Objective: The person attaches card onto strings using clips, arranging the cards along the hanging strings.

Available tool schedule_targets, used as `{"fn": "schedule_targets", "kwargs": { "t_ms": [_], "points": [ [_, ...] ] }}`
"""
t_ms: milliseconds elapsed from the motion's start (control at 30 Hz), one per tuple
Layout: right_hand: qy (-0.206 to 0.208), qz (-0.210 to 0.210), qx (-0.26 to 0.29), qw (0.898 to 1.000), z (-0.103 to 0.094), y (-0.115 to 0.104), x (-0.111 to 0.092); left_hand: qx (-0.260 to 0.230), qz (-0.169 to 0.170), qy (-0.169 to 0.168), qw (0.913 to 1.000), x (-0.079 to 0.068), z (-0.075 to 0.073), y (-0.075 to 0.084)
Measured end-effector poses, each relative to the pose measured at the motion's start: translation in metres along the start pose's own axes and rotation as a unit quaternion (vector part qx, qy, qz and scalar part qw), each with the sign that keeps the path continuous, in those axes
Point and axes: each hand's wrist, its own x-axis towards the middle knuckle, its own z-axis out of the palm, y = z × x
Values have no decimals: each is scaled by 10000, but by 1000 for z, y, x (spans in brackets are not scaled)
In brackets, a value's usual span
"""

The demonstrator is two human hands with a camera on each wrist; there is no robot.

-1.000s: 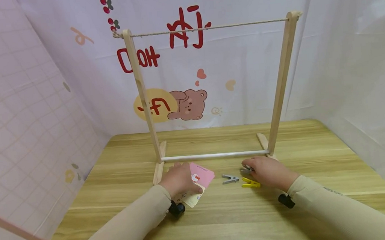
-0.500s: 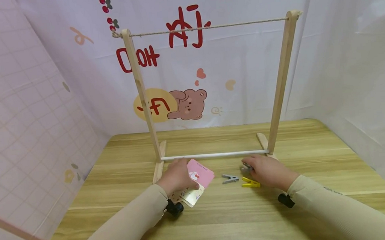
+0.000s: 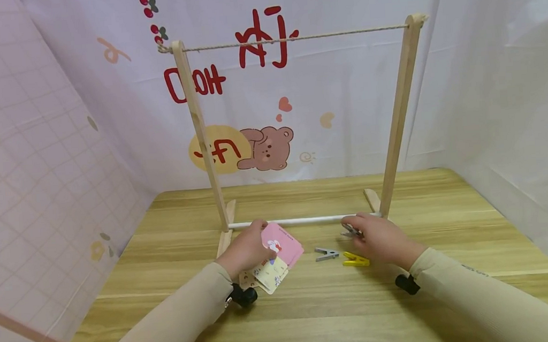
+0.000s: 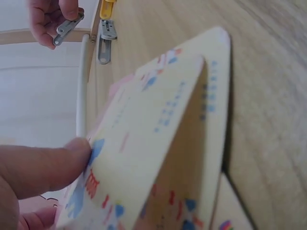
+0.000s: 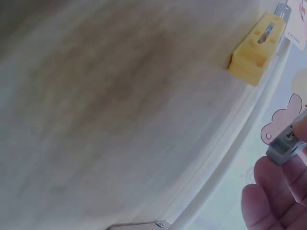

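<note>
My left hand (image 3: 245, 250) pinches a cream printed card (image 4: 139, 115) between thumb and fingers. Its near end stands off another cream card (image 4: 218, 72) lying under it. A pink card (image 3: 284, 242) shows beyond the thumb, and whether the fingers hold it too I cannot tell. In my right hand (image 3: 382, 237) a grey clothespin (image 3: 353, 230) is pinched by thumb and fingers just above the table. Between the hands lie a second grey clothespin (image 3: 326, 254) and a yellow clothespin (image 3: 355, 259), both on their sides.
Behind the hands stands a wooden frame with a left post (image 3: 199, 134), a right post (image 3: 400, 118) and a white bottom bar (image 3: 302, 221). A rope (image 3: 292, 39) spans its top. The wood-grain table (image 3: 324, 317) ends at a printed cloth backdrop (image 3: 356, 105).
The left hand has shifted slightly left and away, and more of the pink and cream cards shows. The right hand has lifted its grey clothespin a little.
</note>
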Motion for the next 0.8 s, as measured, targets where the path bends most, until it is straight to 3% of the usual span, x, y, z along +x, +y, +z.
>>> {"fn": "schedule_targets", "kwargs": {
  "t_ms": [300, 533, 800],
  "points": [
    [236, 5, 153, 9996, -2, -2, 2, -615, 204, -22, 9979, -1, -7, 0],
    [390, 31, 404, 9984, -4, -5, 3, -625, 571, 329, 9959, 0, -9, 0],
    [485, 28, 466, 9977, -2, -2, 4, -1070, 895, 558, 9886, -2, -12, 3]
  ]
}}
